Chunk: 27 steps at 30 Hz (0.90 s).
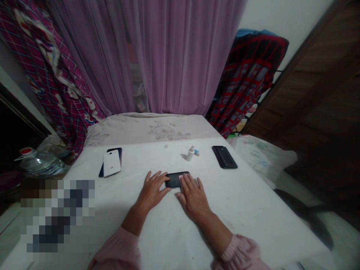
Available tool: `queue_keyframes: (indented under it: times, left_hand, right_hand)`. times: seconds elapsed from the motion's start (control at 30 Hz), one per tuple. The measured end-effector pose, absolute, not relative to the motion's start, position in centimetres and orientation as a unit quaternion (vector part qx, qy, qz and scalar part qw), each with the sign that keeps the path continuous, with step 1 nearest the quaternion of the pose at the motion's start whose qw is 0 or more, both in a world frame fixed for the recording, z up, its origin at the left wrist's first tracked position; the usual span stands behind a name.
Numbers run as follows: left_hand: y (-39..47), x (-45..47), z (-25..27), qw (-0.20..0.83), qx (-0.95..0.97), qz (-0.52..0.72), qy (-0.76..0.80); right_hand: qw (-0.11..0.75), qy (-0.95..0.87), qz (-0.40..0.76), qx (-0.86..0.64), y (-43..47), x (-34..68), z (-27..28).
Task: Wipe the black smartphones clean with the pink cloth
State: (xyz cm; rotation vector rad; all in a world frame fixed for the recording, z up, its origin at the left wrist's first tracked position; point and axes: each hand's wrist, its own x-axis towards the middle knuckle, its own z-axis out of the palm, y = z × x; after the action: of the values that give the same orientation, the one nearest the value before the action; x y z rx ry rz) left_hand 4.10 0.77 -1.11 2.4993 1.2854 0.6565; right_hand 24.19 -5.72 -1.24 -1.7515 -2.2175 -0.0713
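Note:
A black smartphone [174, 180] lies flat on the white-covered table, its long side running left to right. My left hand [152, 190] steadies its left end, fingers at the far edge and thumb at the near edge. Over its right part rests my right hand [194, 195], fingers together and pressed down on a small pinkish-white cloth [181, 178], which is mostly hidden under them. Beyond the phone, a small white spray bottle [190, 154] stands upright, with a little blue-and-white item [196, 152] beside it.
A white phone [112, 163] lies on a dark one at the left. Dark phones [225, 157] are stacked at the right. A small clear piece [165, 146] lies near the fold in the tablecloth [135, 129]. A large water bottle [39, 162] stands off the table's left side. One left patch is pixelated.

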Motion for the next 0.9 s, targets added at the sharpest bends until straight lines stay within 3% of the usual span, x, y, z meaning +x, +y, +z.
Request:
queue_keyframes:
  times: [0.27, 0.63, 0.9]
  left_hand:
    - [1.0, 4.0, -1.5, 0.120, 0.862, 0.228, 0.437]
    - [0.9, 4.0, -1.3, 0.130, 0.859, 0.221, 0.442]
    - [0.9, 4.0, -1.1, 0.130, 0.861, 0.222, 0.438]
  right_hand:
    - [0.150, -0.744, -0.035, -0.650, -2.8, 24.0, -1.6]
    - [0.160, -0.825, -0.002, -0.543, -5.6, 22.5, -0.4]
    - [0.136, -0.763, -0.023, -0.631, -5.0, 25.0, -1.5]
